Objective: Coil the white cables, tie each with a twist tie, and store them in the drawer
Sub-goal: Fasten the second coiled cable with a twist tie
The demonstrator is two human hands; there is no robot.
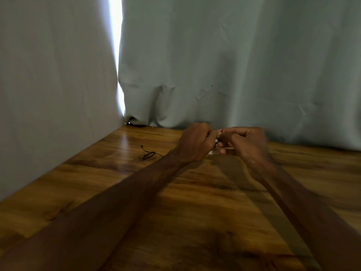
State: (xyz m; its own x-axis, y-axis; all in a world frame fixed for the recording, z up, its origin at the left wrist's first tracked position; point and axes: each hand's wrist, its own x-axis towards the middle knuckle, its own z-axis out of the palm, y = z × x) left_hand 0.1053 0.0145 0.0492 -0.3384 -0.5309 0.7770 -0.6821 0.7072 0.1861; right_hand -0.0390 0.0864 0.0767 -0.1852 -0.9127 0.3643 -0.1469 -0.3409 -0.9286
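My left hand (195, 143) and my right hand (248, 145) meet above the far part of the wooden table (195, 202). Between them they pinch a small white cable coil (213, 151), which is mostly hidden by the fingers. A thin dark twist tie (220, 136) shows between the fingertips, one end sticking up near my right thumb. Both hands are closed around the coil and the tie. A second dark twist tie (148, 154), curled into a loop, lies on the table to the left of my left wrist. No drawer is in view.
A pale curtain (224, 65) hangs along the table's far edge, just behind my hands. A light wall (48, 94) bounds the table's left side. A bright gap of daylight (117, 45) shows between wall and curtain.
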